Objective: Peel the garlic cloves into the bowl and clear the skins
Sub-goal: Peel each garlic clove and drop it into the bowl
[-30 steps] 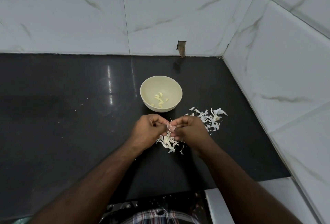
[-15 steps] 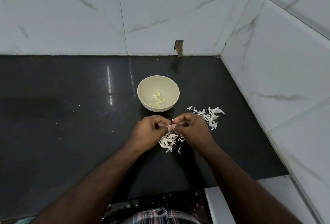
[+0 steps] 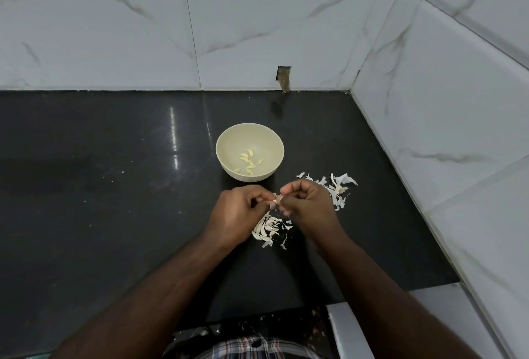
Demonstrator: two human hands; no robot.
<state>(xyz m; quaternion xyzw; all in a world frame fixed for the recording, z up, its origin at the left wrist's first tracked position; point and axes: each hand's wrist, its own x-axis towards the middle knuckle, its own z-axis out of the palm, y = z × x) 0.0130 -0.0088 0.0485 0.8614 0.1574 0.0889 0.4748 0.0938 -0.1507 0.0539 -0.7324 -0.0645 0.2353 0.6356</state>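
A cream bowl (image 3: 226, 141) stands on the black counter and holds several peeled garlic cloves (image 3: 248, 161). Just in front of it my left hand (image 3: 239, 215) and my right hand (image 3: 307, 205) meet fingertip to fingertip, both pinching one small garlic clove (image 3: 276, 200) between them. Under the hands lies a heap of unpeeled cloves and skins (image 3: 267, 228). A second scatter of white skins (image 3: 336, 187) lies to the right of my right hand, partly hidden by it.
The black counter (image 3: 100, 187) stretches wide to the left with a few tiny flecks on it. White marble tile walls close off the back and right side. A small hole in the wall (image 3: 284, 78) sits behind the bowl. The counter's front edge is near my body.
Both hands have stayed together on the clove with only small finger shifts. The view has tilted slightly, so bowl and skins sit a little lower and left.
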